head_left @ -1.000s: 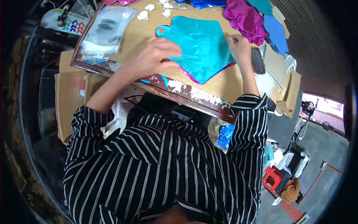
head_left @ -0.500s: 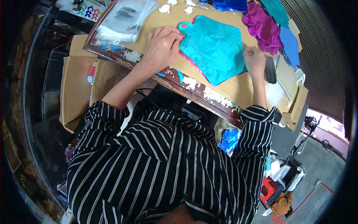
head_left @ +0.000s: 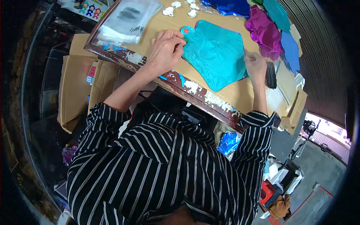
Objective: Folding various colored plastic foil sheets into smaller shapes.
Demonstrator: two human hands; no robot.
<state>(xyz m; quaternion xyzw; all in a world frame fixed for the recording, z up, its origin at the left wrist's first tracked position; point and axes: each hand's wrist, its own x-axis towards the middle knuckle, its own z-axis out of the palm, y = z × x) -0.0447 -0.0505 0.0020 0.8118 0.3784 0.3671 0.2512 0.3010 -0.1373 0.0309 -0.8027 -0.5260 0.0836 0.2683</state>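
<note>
A flat, shiny teal foil piece (head_left: 215,54) lies on the cardboard-covered tabletop. At its upper left is a small rounded tab with a red spot (head_left: 186,31). My left hand (head_left: 165,52) is at the left edge beside this tab, its thumb and fingertips pinched together next to a small green bit (head_left: 185,39). At the right edge of the foil, my right hand (head_left: 256,67) has thumb and fingers closed in a pinch. The fingertips hide whether that edge is between them. A thin magenta rim shows at the top of the foil.
Clear plastic bags (head_left: 123,22) lie at the left. Small white pieces (head_left: 168,11) and blue foil (head_left: 228,6) sit at the back. Magenta foil (head_left: 265,32) and a black object (head_left: 270,75) are right. An open cardboard box (head_left: 75,86) stands beside the worn table edge (head_left: 172,80).
The magenta layer showing along the foil's lower left edge is now covered by the teal. Both hands stay near the same edges, and the view has shifted slightly.
</note>
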